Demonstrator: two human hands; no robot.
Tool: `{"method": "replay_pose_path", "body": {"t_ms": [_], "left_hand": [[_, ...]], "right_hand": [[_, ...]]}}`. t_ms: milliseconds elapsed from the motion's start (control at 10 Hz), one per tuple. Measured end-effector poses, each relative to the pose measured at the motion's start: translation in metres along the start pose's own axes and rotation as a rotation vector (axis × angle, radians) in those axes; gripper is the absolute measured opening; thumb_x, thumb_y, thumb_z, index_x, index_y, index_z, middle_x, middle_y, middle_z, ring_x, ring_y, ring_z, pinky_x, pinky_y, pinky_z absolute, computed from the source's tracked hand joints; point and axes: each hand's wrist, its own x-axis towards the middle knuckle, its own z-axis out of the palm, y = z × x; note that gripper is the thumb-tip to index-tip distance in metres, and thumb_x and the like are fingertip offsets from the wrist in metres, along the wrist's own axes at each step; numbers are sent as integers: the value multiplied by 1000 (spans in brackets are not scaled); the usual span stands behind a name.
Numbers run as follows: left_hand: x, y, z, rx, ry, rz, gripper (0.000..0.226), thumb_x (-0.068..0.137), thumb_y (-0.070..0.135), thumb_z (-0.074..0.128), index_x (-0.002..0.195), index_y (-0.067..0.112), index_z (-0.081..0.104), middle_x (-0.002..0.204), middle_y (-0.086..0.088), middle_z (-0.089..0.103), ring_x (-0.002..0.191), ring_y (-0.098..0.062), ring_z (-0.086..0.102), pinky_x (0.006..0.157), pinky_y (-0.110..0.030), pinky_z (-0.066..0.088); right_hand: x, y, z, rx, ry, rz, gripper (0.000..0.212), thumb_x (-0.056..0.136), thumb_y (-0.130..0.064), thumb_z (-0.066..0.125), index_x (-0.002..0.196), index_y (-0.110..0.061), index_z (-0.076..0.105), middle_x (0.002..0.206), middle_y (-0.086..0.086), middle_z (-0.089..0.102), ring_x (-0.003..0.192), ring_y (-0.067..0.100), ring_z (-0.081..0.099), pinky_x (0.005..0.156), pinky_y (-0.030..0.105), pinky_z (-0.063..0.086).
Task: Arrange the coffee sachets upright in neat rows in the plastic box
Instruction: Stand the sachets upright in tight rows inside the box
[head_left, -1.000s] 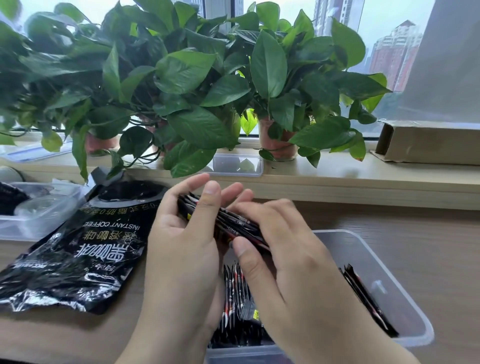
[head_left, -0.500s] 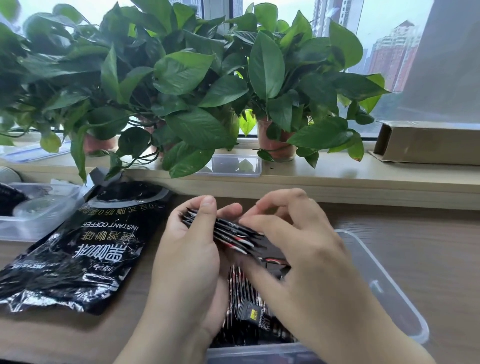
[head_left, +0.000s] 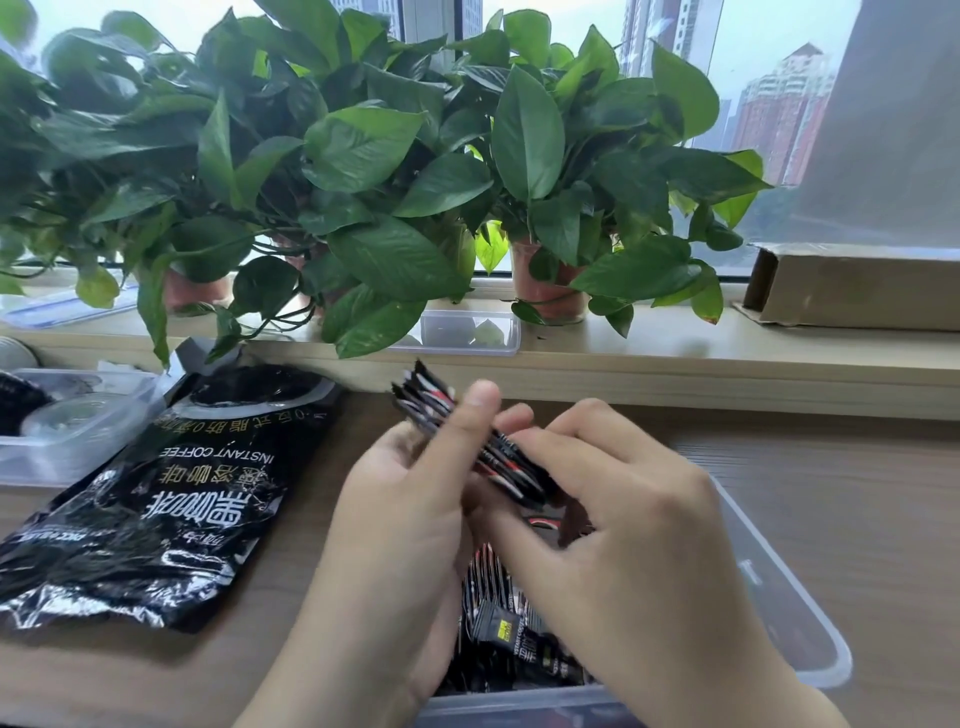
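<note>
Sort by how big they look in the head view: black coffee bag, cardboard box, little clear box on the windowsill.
1. black coffee bag
2. cardboard box (farther away, partly cut off)
3. little clear box

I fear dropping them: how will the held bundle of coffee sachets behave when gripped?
Probably slippery: the glossy sachets fan apart at the top. Likely light and thin: the left hand pinches many together.

The black foil bag (head_left: 156, 509) on the desk (head_left: 841, 499) carries the white words "INSTANT COFFEE", seen upside down, with lines of Chinese characters above and below them. The print on the sachets (head_left: 501, 626) is too small to read.
</note>
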Motion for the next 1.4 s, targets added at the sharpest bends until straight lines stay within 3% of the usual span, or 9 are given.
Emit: {"method": "replay_pose_path", "body": {"t_ms": [100,400,600,700,800,900,1000,1200,1400], "left_hand": [[-1,-3,-2,82,-93,-48,26,76,22,73,88,0,76,84,-18,78,65,-22,74,58,-29,62],[5,-4,-10,180,-96,27,21,79,17,71,87,-2,72,76,-17,76,60,-21,74,50,-24,57],[14,10,-23,270,-32,133,30,77,24,67,95,-1,70,87,-16,80,83,-24,78,62,-26,62],[21,11,-32,306,3,138,27,84,24,67,99,1,68,90,-14,80,89,-25,78,66,-26,63],[25,3,-33,338,21,105,23,91,21,66,102,1,68,91,-12,80,89,-23,78,62,-22,60],[28,-5,-34,380,32,103,18,92,22,66,95,5,70,90,-10,80,88,-23,78,63,-23,60],[30,-7,-36,404,35,108,17,92,23,67,92,7,71,91,-9,80,88,-22,78,65,-24,60],[31,-9,-38,457,26,118,14,93,22,66,92,9,71,92,-9,80,92,-24,77,78,-35,64],[31,-7,-41,493,11,126,15,93,23,67,93,9,71,92,-6,81,94,-21,77,86,-43,61]], "right_hand": [[2,6,-2,6,15,0,31,86,-43,67,110,-23,72,96,-19,61,87,-3,58,74,7,44],[2,11,-1,1,-103,8,35,90,-51,64,116,-29,68,102,-19,60,94,1,61,75,14,48],[6,4,-37,111,40,51,25,92,-37,60,105,-22,75,88,-13,65,78,8,64,66,11,48],[5,16,-53,39,-21,117,10,89,-22,69,92,-27,78,79,-16,68,76,6,65,67,9,48],[7,14,-45,-77,-383,112,13,86,-24,72,97,-29,78,85,-16,71,82,3,65,78,23,54],[7,-1,-22,-181,-663,66,25,85,-45,68,99,-26,76,91,-10,71,85,6,62,79,29,53],[6,-8,-2,-207,-806,76,38,73,-55,75,90,-21,74,79,-4,68,72,11,63,68,36,56],[7,-2,-3,-200,-830,102,28,71,-44,80,88,-22,76,79,-5,69,74,12,65,68,32,59],[11,8,-28,58,-787,212,16,75,-40,81,85,-29,75,74,-14,72,67,-1,67,63,17,53]]}}
